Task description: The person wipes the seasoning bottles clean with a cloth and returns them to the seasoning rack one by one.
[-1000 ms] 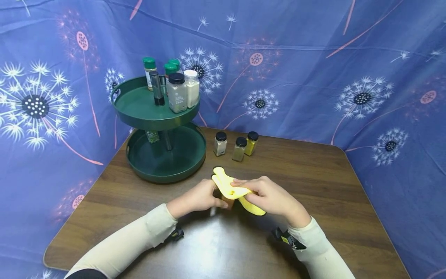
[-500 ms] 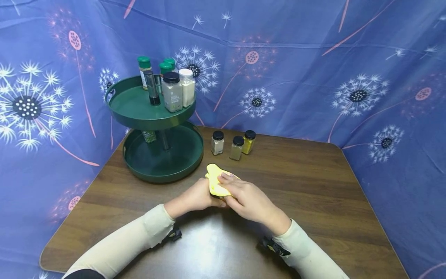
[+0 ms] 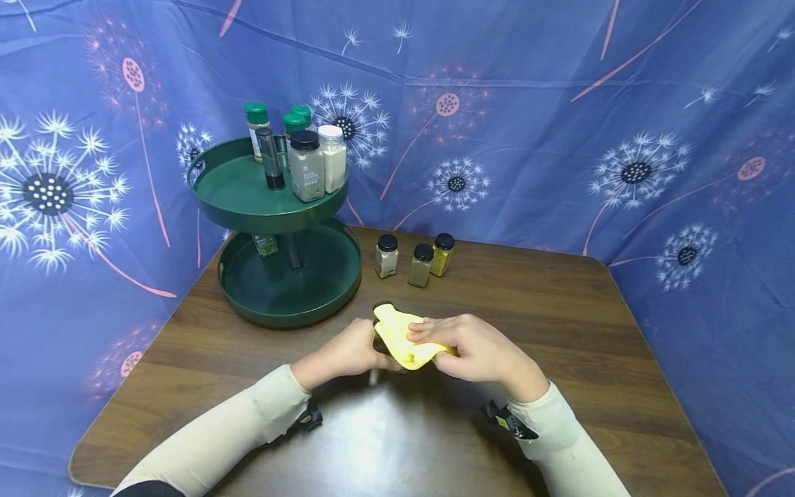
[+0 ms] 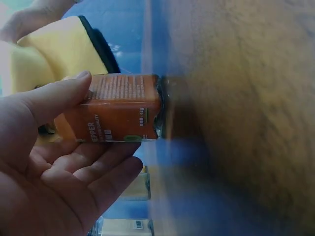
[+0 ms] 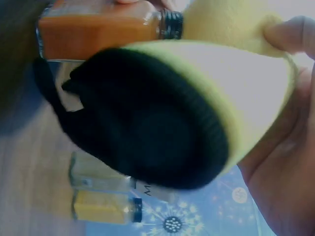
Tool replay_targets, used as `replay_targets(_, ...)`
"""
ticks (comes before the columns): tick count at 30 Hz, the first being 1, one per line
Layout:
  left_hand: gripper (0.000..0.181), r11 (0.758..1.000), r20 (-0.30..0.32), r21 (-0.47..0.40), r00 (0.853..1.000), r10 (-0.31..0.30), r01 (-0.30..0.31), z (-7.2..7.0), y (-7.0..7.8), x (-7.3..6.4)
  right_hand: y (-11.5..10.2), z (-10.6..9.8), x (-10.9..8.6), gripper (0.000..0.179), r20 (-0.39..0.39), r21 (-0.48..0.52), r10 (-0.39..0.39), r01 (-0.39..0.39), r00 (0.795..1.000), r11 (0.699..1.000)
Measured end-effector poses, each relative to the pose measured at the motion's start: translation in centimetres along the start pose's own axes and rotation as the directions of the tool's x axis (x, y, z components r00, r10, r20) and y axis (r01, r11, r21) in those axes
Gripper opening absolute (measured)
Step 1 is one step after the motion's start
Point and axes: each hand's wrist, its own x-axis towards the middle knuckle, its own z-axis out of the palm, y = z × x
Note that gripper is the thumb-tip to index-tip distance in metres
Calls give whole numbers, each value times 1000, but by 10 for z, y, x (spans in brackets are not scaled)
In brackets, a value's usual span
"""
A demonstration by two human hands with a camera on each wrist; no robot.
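My left hand (image 3: pixel 348 355) grips a small square glass spice jar (image 4: pixel 118 108) with orange contents, its label partly reading "EPPER". The thumb lies across one side and the fingers behind the other. In the left wrist view the jar's base is close over the table. A yellow cloth (image 3: pixel 400 338) with a dark edging is bunched in my right hand (image 3: pixel 481 353), pinched between thumb and fingers. It covers most of the jar in the head view. In the right wrist view, the cloth is right at the black lid (image 5: pixel 172 25).
Three black-lidded spice jars, white (image 3: pixel 386 257), greyish (image 3: pixel 420 266) and yellow (image 3: pixel 442 255), stand behind the hands. At the left is a two-tier green turntable (image 3: pixel 288 314), with several bottles on its upper tier and a green packet (image 3: pixel 266 244) below. A patterned blue curtain (image 3: pixel 528 138) hangs behind the table.
My right hand moved left with the cloth over the top of the jar, then drew back to the right. My left hand stayed nearly in place on the jar.
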Motion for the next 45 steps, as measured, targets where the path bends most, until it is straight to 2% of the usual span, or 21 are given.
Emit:
replay_targets(2,31,1000,20,-5,1000,-20,20,0,0,0,1,4,-1,40,-29,-48,58,-60,998,997)
replay_targets(5,35,1000,27,-2,1000,-1,1,0,-2,1,0,13,2,35,-50,-103,129,-133,990,986)
replay_targets(8,39,1000,18,-1,1000,3,-3,2,-3,0,-2,23,7,34,-45,-135,138,-143,989,980)
replay_targets(10,40,1000,6,-3,1000,11,-11,3,-3,0,-4,29,10,37,-35,-135,118,-122,992,983)
replay_targets(14,47,999,-36,4,998,45,-45,4,-1,-1,-6,35,11,43,-27,-145,20,-23,999,989)
replay_targets(19,47,995,-82,20,992,94,-93,6,-1,-1,-2,26,9,47,-4,-82,-92,92,996,992)
replay_targets(22,43,995,-90,11,991,96,-96,7,-1,-1,2,19,7,50,11,-18,-141,141,990,990)
replay_targets(25,44,998,-81,1,994,69,-69,7,-1,-1,6,11,3,49,7,28,-162,161,987,986)
replay_targets(27,40,1000,-53,2,998,23,-23,6,-1,0,8,8,1,48,-5,45,-149,149,989,988)
replay_targets(30,31,1000,-35,13,999,-23,23,3,-2,1,10,6,-1,45,-32,43,-90,91,995,995)
replay_targets(32,27,999,-35,15,999,-36,36,0,-3,2,11,8,-1,43,-61,32,-38,40,997,999)
replay_targets(35,28,999,-69,34,997,-30,32,-2,-5,5,9,14,0,40,-115,31,51,-48,992,998)
replay_targets(38,30,998,-93,45,995,-28,32,-2,-8,6,5,22,3,36,-185,96,188,-172,965,980)
replay_targets(40,30,998,-107,41,993,-41,46,-2,-8,6,0,27,6,28,-225,189,306,-266,925,945)
replay_targets(42,30,998,-121,37,991,-52,57,-2,-8,6,-7,31,9,21,-247,305,438,-360,864,882)
replay_targets(45,31,996,-140,49,988,-66,74,-2,-7,6,-17,34,13,17,-234,481,614,-459,753,747)
